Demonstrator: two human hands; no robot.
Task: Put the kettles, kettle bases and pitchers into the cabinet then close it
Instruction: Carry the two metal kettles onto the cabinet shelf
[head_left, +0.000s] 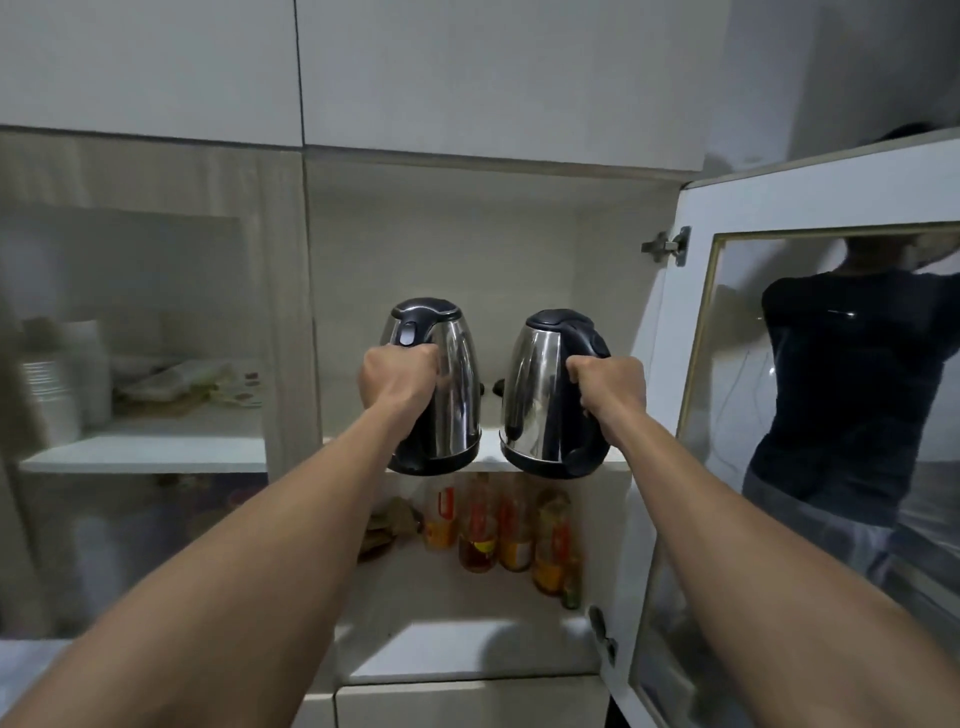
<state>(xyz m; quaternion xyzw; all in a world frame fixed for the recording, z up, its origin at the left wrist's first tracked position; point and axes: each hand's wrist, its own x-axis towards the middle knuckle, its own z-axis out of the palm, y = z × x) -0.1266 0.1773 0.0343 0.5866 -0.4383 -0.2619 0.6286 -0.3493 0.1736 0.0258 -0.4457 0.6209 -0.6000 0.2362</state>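
Note:
Two steel kettles with black lids and handles hang in front of the open cabinet's upper shelf (488, 453). My left hand (397, 382) grips the handle of the left kettle (454, 384). My right hand (608, 389) grips the handle of the right kettle (535, 395). Both kettles are tilted slightly, their bottoms at the shelf's front edge; whether they touch it I cannot tell. Small dark parts show behind them on the shelf (497, 387). No pitchers are in view.
The glass cabinet door (810, 395) stands open to the right and reflects a person. Several sauce bottles (498, 530) stand on the lower shelf. The shut left compartment (150, 332), behind glass, holds stacked cups and packets. Shut white cabinets run above.

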